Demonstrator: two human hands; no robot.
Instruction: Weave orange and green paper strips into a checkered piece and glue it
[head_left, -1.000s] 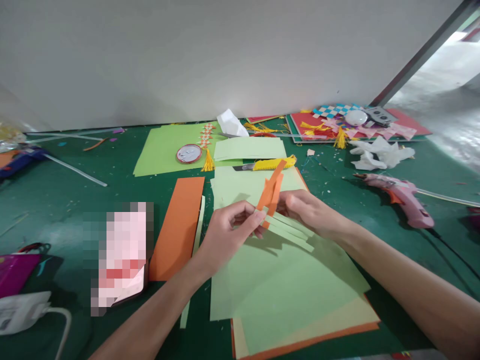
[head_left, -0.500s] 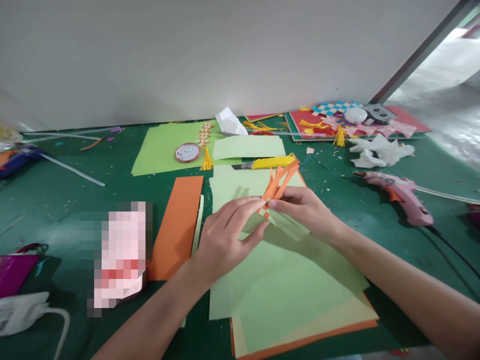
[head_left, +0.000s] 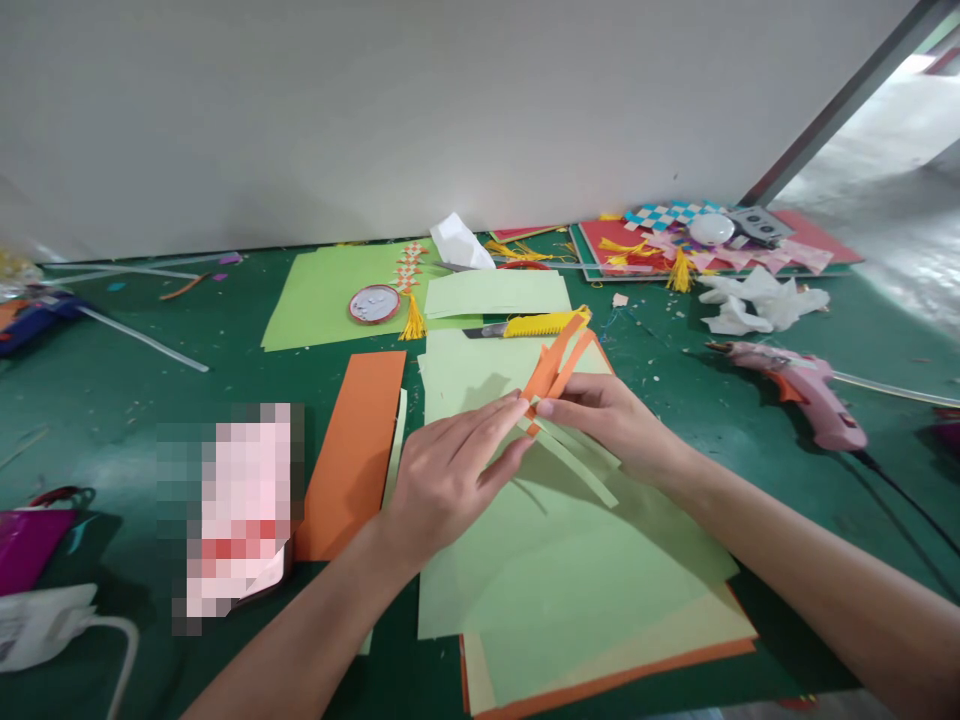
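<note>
Both my hands meet over a stack of light green paper sheets (head_left: 570, 570) on a green table (head_left: 135, 400). My left hand (head_left: 450, 475) and my right hand (head_left: 607, 420) pinch a small weave of paper strips between their fingertips. The orange strips (head_left: 556, 362) stick up and away from me. The light green strips (head_left: 581, 465) trail down to the right under my right hand. Where the strips cross is mostly hidden by my fingers.
An orange sheet (head_left: 356, 450) lies left of the stack, a yellow-handled cutter (head_left: 536, 325) behind it. A pink glue gun (head_left: 799, 385) with cord lies at right, crumpled white tissue (head_left: 757, 300) behind. A round tape tin (head_left: 373, 304) sits on a green sheet. A blurred pink object (head_left: 236, 510) lies at left.
My left hand has moved in and flattened its fingers over the weave. The orange strips have tilted further to the right and spread apart. My right hand has barely shifted.
</note>
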